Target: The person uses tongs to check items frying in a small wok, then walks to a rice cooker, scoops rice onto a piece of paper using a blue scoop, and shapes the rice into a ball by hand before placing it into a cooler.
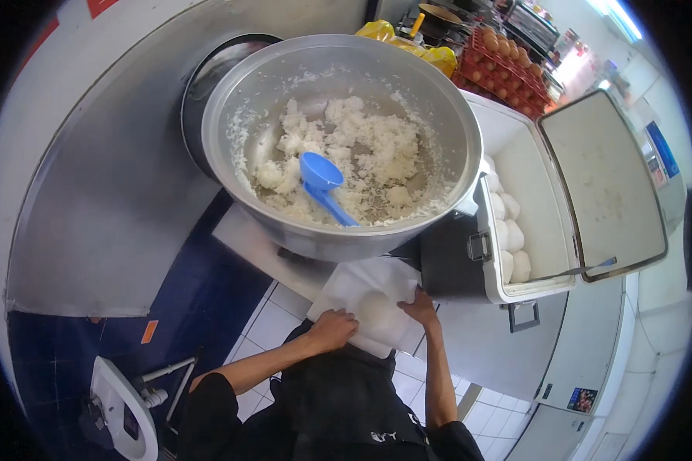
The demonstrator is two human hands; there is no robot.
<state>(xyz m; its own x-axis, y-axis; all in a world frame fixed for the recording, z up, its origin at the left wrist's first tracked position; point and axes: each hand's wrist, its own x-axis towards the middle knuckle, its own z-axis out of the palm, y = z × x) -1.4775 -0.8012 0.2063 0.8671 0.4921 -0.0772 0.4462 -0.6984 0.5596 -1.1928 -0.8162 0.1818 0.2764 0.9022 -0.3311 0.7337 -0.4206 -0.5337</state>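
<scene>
Both hands are at a sheet of white wrapping paper (346, 288) in front of my body, below the large metal pot (340, 245). A rounded mound of rice (375, 309) shows pale on the paper, between the hands. My left hand (335, 328) has its curled fingers on the paper's near left part. At the right edge, my right hand (421, 306) grips the sheet with thumb and fingers. Cooked white rice (389, 147) lies in the pot and clings to its wall. A blue plastic scoop (321, 171) rests on that rice, its handle towards me.
Right of the pot stands an open cooler box (545, 201) with several white wrapped bundles (513, 236) inside; its lid (605, 184) leans outward. Red egg trays (496, 75) and a yellow plastic bag (438, 57) are behind. A small white sink (121, 409) is at lower left.
</scene>
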